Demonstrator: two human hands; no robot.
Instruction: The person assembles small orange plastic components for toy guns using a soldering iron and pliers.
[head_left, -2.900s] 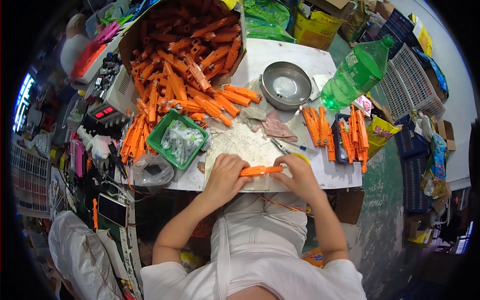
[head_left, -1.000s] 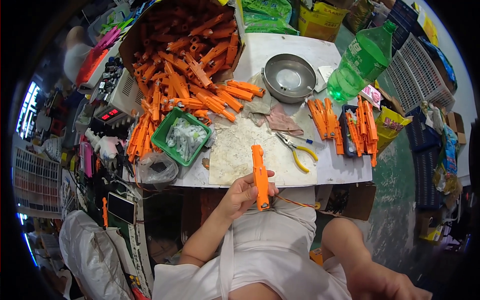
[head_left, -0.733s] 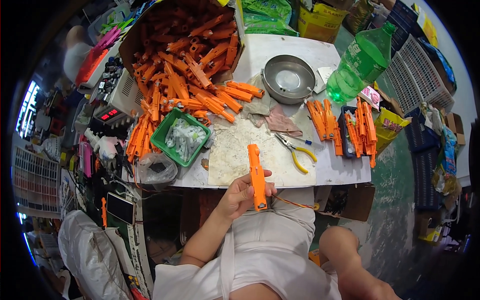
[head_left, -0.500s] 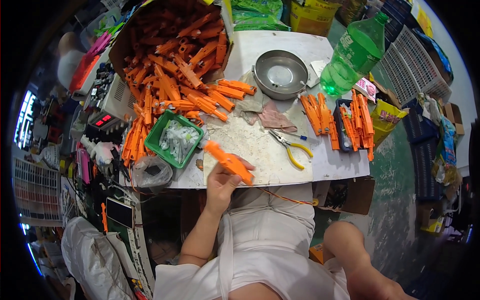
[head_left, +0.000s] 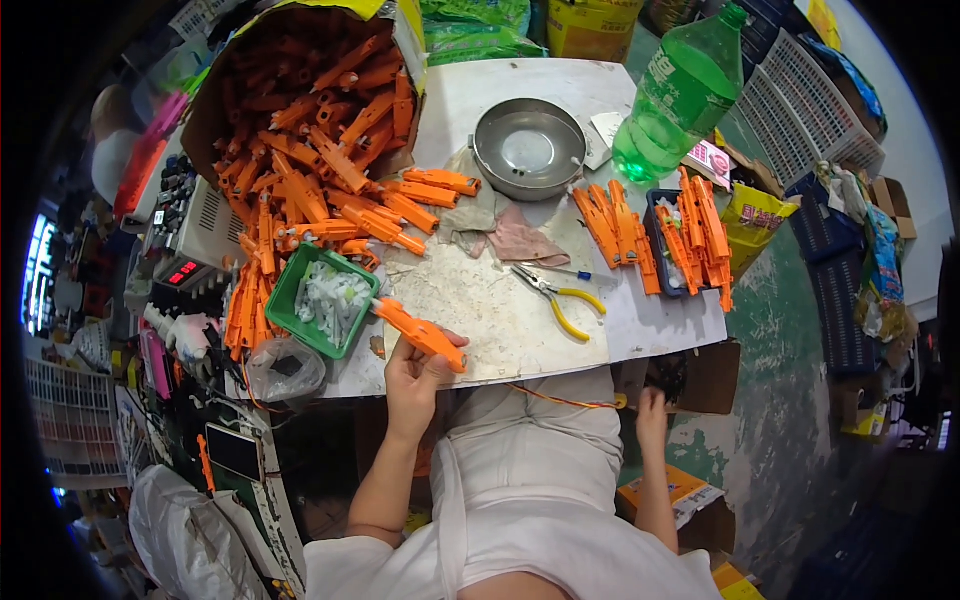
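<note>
My left hand [head_left: 410, 385] grips an orange plastic toy-gun part [head_left: 425, 335] between thumb and fingers, above the front edge of the table. Its far end points toward a green tray [head_left: 285, 290] of small white translucent plastic pieces [head_left: 335, 300]. Off the table's front right, my right hand [head_left: 651, 408] hangs low with its fingers drawn together beside an open cardboard box [head_left: 715, 378]; whatever they hold is too small to make out. Close to it, a red and yellow twisted cord [head_left: 560, 400] crosses my lap to a yellow end piece [head_left: 621, 401].
A big carton [head_left: 205, 125] spills orange parts [head_left: 330, 170] at the back left. Pliers [head_left: 555, 300] with yellow handles, a pink cloth [head_left: 525, 240] and a metal bowl [head_left: 530, 150] lie mid-table. More orange parts fill a dark bin [head_left: 665, 240] near a green bottle [head_left: 680, 100].
My left hand has drawn slightly left with the orange part. My right arm has swung inward from the lower right, bringing the right hand into view beside the box under the table edge.
</note>
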